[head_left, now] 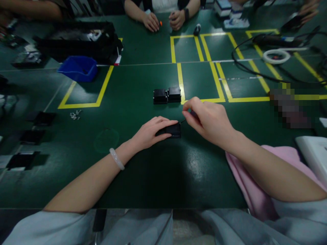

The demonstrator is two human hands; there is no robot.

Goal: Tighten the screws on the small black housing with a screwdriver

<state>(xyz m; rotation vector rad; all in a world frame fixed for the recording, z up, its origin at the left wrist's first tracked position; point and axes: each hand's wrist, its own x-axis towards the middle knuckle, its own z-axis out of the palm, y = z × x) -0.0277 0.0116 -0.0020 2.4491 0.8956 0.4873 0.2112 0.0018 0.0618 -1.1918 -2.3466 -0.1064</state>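
Note:
My left hand (153,133), a pale bangle on its wrist, is closed around a small black rectangular box (174,130) on the green table. Its thumb and fingers press along the box's two long sides, hiding its left part. With fingertips pinched, my right hand (208,119) grips a thin dark rod (182,121). The rod's tip meets the box at its far right corner; the rest is hidden in the hand, so its kind cannot be told. Just beyond my hands, two similar black boxes (160,96) stand side by side.
A pile of small silvery screws (75,115) lies left, with several flat black pieces (32,136) farther left. Behind are a blue bin (78,68) and a large black tray (76,42). A pink cloth (255,180) is under my right forearm. Across the table, a person's hands (176,20) rest; cables (245,69) lie right.

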